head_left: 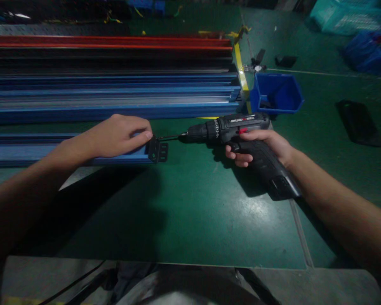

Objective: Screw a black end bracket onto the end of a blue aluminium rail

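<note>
My right hand [266,146] is wrapped round the grip of a black cordless drill [241,125], which points left. Its long bit [173,136] reaches to a black slotted bracket [158,151] at the right end of a blue metal profile [123,153]. Over that end lies my left hand [122,133], closed on the profile, with its thumb and fingertips at the bracket's upper edge. Whether a screw sits at the bit's tip is too small to tell.
Behind the work lie several blue profiles [114,106] and a red one [108,41]. A blue bin [277,93] stands past their right ends. Farther right are a dark phone-like object [358,123], a blue bag [368,53] and a teal crate [349,17]. The green table's front edge [178,263] is near me.
</note>
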The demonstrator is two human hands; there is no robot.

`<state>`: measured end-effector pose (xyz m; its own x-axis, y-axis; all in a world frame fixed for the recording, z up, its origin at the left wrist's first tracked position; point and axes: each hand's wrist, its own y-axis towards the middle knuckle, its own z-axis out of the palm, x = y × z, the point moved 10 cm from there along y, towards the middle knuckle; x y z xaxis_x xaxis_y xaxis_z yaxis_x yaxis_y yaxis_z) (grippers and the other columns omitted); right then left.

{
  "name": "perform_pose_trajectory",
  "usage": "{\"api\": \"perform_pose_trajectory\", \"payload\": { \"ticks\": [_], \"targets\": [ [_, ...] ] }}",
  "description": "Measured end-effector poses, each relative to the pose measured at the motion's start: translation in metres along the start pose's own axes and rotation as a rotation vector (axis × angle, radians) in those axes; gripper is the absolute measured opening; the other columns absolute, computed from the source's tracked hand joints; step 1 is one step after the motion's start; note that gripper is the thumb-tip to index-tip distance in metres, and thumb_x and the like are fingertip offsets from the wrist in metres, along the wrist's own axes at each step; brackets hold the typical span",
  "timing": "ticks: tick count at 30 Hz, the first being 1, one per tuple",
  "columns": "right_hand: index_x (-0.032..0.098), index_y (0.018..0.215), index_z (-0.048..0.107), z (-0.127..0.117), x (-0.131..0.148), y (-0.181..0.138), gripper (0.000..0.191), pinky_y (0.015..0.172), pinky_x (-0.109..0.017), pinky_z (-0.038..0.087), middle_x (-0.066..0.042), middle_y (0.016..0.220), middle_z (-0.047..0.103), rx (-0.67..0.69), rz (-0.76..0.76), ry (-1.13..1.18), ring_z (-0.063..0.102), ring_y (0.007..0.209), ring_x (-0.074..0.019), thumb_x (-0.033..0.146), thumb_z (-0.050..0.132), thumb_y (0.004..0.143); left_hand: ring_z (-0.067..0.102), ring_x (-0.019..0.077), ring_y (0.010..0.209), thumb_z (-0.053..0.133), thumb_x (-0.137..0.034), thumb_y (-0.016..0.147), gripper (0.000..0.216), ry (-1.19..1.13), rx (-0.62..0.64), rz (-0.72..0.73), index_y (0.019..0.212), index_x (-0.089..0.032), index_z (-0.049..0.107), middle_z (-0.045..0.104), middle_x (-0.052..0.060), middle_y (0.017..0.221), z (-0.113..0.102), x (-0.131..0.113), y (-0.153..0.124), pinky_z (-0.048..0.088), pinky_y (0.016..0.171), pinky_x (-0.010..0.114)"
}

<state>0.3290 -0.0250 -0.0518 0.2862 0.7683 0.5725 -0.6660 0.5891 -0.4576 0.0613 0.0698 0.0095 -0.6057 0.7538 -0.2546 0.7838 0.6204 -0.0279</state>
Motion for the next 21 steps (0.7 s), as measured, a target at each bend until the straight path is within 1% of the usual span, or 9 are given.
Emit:
{"api": "perform_pose_trajectory", "payload": {
  "ticks": [3, 7, 15, 21],
  "targets": [
    [0.008, 0.117, 0.065, 0.0012, -0.0001, 0.0005, 0.025, 0.067, -0.032, 0.058, -0.012, 0.102, 0.073, 0.031, 0.001, -0.001, 0.053, 0.065, -0.0132, 0.028, 0.062, 0.102, 0.063, 0.0202, 0.074, 0.036, -0.053, 0.107, 0.049, -0.005, -0.011, 0.024, 0.089, -0.02, 0.067, 0.07, 0.005, 0.084, -0.0002, -0.0016, -0.0004, 0.045, 0.074, 0.033],
    [0.008, 0.115, 0.066, 0.0008, 0.0001, 0.0006, 0.024, 0.067, -0.031, 0.058, -0.013, 0.1, 0.073, 0.028, 0.0, 0.002, 0.054, 0.065, -0.013, 0.028, 0.063, 0.102, 0.063, 0.0208, 0.072, 0.037, -0.057, 0.106, 0.051, -0.023, -0.031, 0.02, 0.088, -0.021, 0.068, 0.069, 0.005, 0.082, -0.0008, -0.0001, -0.0004, 0.044, 0.072, 0.033],
    [0.008, 0.114, 0.068, 0.0025, 0.0005, 0.0004, 0.024, 0.068, -0.028, 0.058, -0.013, 0.1, 0.075, 0.045, -0.01, -0.015, 0.056, 0.065, -0.0116, 0.029, 0.064, 0.102, 0.064, 0.0222, 0.073, 0.037, -0.057, 0.105, 0.051, -0.025, -0.007, -0.013, 0.088, -0.021, 0.069, 0.07, 0.006, 0.083, 0.0006, 0.0009, 0.0003, 0.044, 0.074, 0.034],
    [0.009, 0.113, 0.068, 0.0034, -0.0003, 0.0002, 0.023, 0.068, -0.03, 0.059, -0.012, 0.1, 0.075, 0.052, -0.002, -0.011, 0.056, 0.065, -0.0122, 0.029, 0.064, 0.102, 0.064, 0.0218, 0.073, 0.039, -0.056, 0.105, 0.05, -0.04, -0.008, -0.005, 0.089, -0.021, 0.069, 0.07, 0.005, 0.083, 0.0012, 0.0014, -0.0001, 0.043, 0.074, 0.033]
  ]
}}
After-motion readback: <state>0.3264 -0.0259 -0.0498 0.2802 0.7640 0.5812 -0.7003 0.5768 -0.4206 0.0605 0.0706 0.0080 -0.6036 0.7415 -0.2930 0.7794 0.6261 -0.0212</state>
